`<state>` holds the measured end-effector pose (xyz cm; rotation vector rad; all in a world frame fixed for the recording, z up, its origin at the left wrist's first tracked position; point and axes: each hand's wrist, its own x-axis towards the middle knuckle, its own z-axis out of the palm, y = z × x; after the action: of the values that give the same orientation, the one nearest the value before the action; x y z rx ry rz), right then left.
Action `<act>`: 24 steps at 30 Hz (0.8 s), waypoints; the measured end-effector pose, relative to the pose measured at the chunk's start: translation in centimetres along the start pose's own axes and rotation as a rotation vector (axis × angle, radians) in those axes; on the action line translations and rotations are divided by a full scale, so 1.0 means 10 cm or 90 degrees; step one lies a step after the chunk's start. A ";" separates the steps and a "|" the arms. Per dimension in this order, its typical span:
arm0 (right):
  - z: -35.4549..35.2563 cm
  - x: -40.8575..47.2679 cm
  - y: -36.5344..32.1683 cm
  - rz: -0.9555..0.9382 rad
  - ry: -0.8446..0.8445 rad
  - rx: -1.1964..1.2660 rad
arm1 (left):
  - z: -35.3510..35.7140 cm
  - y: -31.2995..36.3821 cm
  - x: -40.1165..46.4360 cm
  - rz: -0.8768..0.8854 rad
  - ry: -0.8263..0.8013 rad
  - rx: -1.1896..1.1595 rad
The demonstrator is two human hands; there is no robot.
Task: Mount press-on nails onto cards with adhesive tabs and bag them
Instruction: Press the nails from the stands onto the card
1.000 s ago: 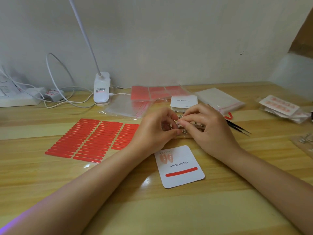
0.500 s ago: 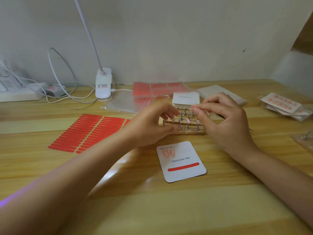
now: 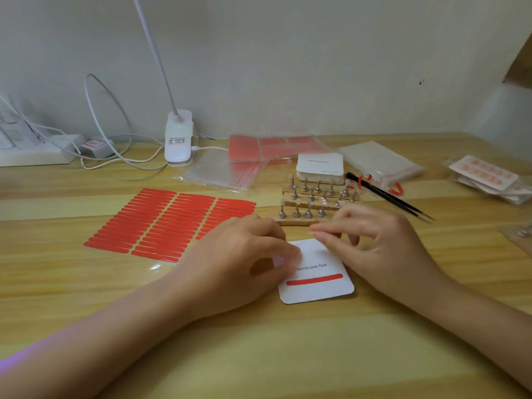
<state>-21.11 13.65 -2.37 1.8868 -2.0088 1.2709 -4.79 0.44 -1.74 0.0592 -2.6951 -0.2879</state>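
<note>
A white card (image 3: 319, 286) lies flat on the wooden table (image 3: 259, 355), right in front of the person. It has the words "Handmade Nail" on it and a red strip (image 3: 314, 279) stuck below the words.

The left hand (image 3: 244, 260) rests on the left side of the card. Its fingers (image 3: 283, 259) are bent and press down on the card's top left corner. Whether a nail is under them is hidden.

The right hand (image 3: 377, 246) hovers over the top right of the card. Its thumb and first finger are pinched close together. The picture is blurry there, so I cannot tell if a small nail is between them.

Just behind the hands sits a wooden stand (image 3: 312, 203) with rows of little metal pegs. A few pegs have pale pink nails on top.

A sheet of red sticky strips (image 3: 161, 223) lies to the left. A stack of white cards (image 3: 320, 167) sits behind the stand. Black tweezers (image 3: 388, 197) lie to the right. Clear bags (image 3: 221, 174) lie near a white lamp (image 3: 178, 139). More bagged nail cards (image 3: 486, 177) sit far right.
</note>
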 end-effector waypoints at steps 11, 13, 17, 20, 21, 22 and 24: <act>0.02 -0.06 -0.03 -0.061 -0.076 -0.126 | 0.04 -0.02 -0.02 -0.010 0.005 -0.016; 0.02 -0.06 -0.04 -0.065 -0.082 -0.141 | 0.04 -0.02 -0.02 -0.007 0.005 -0.020; 0.02 -0.06 -0.05 -0.064 -0.094 -0.150 | 0.04 -0.02 -0.03 -0.005 0.004 -0.022; 0.02 -0.06 -0.06 -0.061 -0.103 -0.154 | 0.04 -0.03 -0.03 -0.007 0.010 -0.017; 0.02 -0.06 -0.06 -0.059 -0.106 -0.154 | 0.04 -0.02 -0.03 -0.007 0.012 -0.016; 0.02 -0.06 -0.06 -0.055 -0.108 -0.152 | 0.04 -0.02 -0.02 -0.007 0.012 -0.016; 0.02 -0.06 -0.05 -0.048 -0.112 -0.147 | 0.04 -0.02 -0.03 -0.007 0.008 -0.018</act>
<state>-20.45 14.04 -2.59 1.9993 -2.0396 0.8405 -4.70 0.35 -2.20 0.0680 -2.6788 -0.3289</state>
